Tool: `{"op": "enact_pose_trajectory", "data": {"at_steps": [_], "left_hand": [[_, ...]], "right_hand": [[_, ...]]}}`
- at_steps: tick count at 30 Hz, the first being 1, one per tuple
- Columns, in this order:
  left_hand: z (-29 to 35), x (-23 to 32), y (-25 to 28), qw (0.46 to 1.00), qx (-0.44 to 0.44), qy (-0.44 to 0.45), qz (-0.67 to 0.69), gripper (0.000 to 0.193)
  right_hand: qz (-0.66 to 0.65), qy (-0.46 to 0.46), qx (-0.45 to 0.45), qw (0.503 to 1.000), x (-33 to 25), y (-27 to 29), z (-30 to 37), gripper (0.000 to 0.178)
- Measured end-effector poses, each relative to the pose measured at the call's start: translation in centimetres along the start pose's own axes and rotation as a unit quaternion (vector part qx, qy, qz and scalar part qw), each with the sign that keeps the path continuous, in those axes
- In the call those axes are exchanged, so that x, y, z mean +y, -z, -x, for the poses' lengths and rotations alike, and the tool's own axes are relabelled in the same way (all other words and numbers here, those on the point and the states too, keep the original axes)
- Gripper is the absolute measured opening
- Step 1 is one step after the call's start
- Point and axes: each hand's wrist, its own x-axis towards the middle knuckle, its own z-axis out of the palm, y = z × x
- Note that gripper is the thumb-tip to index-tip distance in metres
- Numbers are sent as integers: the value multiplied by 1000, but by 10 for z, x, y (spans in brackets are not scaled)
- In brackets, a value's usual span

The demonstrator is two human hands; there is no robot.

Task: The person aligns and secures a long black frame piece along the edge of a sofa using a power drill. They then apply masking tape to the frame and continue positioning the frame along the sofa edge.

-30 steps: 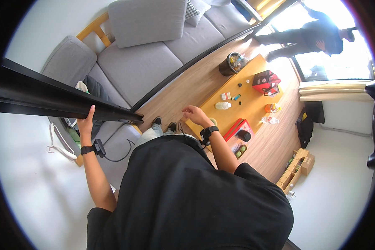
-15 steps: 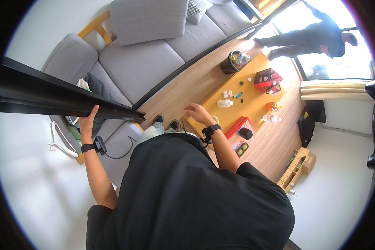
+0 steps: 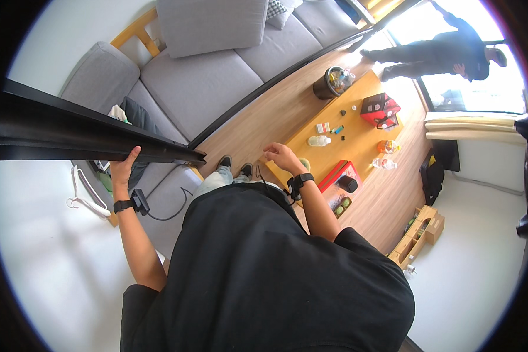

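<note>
A long black metal beam (image 3: 88,129) runs in from the left edge and ends near the floor. My left hand (image 3: 122,171) is at its lower edge, thumb up against the near face and fingers hidden behind it. In the air over the near end of a wooden coffee table (image 3: 299,126), my right hand (image 3: 281,157) has loosely bent fingers, partly apart, with nothing visible in them. Both wrists carry black strapped devices with cables. On the table, nearest the right forearm, are a red box (image 3: 336,175) and a black cylinder (image 3: 348,183).
A grey sofa (image 3: 199,82) runs along the far left. White hangers (image 3: 88,196) hang below the beam. A bin (image 3: 328,85), a red-black bag (image 3: 380,110) and bottles (image 3: 319,141) are at the table. Another person (image 3: 440,56) stands by the window.
The view has shifted slightly, so the table and sofa sit a little differently. Both of my hands keep nearly the same places and poses.
</note>
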Motion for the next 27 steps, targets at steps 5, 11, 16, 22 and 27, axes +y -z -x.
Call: {"op": "enact_pose_trajectory", "data": {"at_steps": [5,11,16,22,27], "left_hand": [[2,1,3,997,-9,-8,-74,55],[4,-3,6,995,-18,-7,-102,53],[2,-23,16,991,-78,-29,-107,62],[22,-71,20,990,-127,49,43,89],[47,-87,15,991,-82,93,42,108]], "right_hand": [[3,5,-8,1000,1,0,-1,26],[17,14,-6,1000,4,-3,-5,26],[16,4,1,1000,5,-4,-8,29],[16,6,8,1000,1,-3,-6,28],[6,-2,-11,1000,-4,-3,-4,27]]}}
